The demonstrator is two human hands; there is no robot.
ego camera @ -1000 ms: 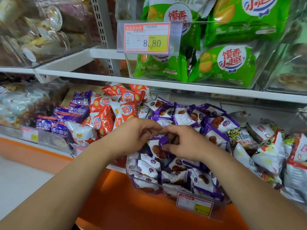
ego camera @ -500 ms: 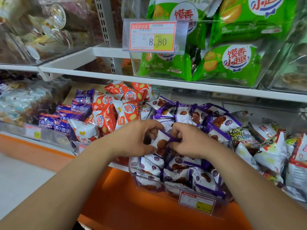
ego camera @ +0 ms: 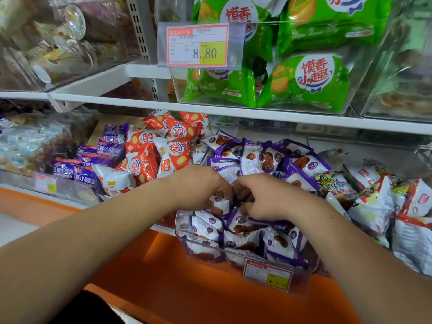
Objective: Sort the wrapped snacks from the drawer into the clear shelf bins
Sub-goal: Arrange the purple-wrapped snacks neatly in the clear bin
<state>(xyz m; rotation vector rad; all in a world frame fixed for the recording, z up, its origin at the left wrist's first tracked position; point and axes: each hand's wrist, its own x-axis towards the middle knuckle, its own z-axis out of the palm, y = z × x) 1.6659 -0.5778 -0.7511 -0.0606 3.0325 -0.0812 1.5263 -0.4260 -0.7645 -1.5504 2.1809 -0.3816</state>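
Right now both hands meet over the heap in the clear plastic shelf bin (ego camera: 182, 224) on the lower shelf. The left hand (ego camera: 198, 187) has its fingers curled round the top of a small purple-and-white wrapped snack packet (ego camera: 219, 205), which lies on top of the same kind of packets filling the bin. The right hand (ego camera: 265, 198) curls its fingers against that packet's purple edge; whether it grips cannot be told. Orange-and-white snack packets (ego camera: 143, 161) lie just left.
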